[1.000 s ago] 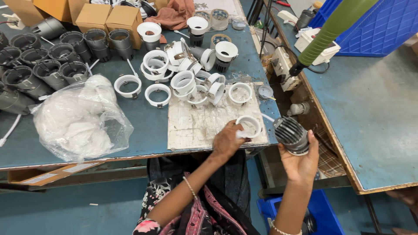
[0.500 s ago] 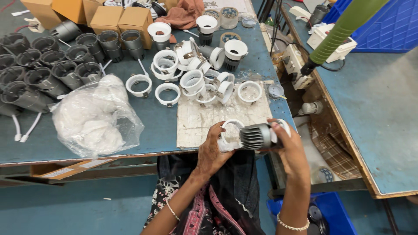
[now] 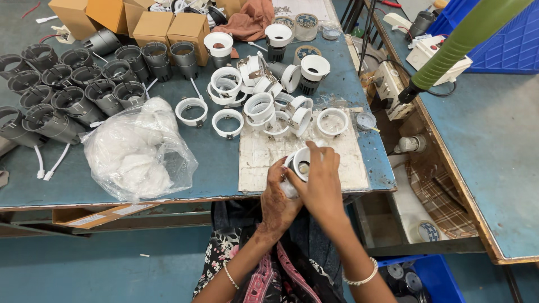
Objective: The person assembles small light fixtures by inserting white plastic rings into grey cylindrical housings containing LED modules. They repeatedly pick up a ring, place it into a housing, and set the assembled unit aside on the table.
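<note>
White ring and lamp body (image 3: pixel 300 166), pressed together as one small fitting, sit between our two hands just above the near edge of the blue worktable (image 3: pixel 213 163), over a worn pale board (image 3: pixel 342 163) that lies on it. Our left hand (image 3: pixel 276 196) cups the fitting from below and the side, fingers curled around it, while our right hand (image 3: pixel 323 182) closes over it from the right with the fingertips on the white rim; both hands have firm hold of it. Beyond the board lies a cluster of loose white rings (image 3: pixel 264 106), with rows of dark grey housings (image 3: pixel 73 92) to the far left. A clear plastic bag (image 3: pixel 137 148) of white parts rests near the table's front edge, and cardboard boxes (image 3: pixel 151 25) stand at the back.
</note>
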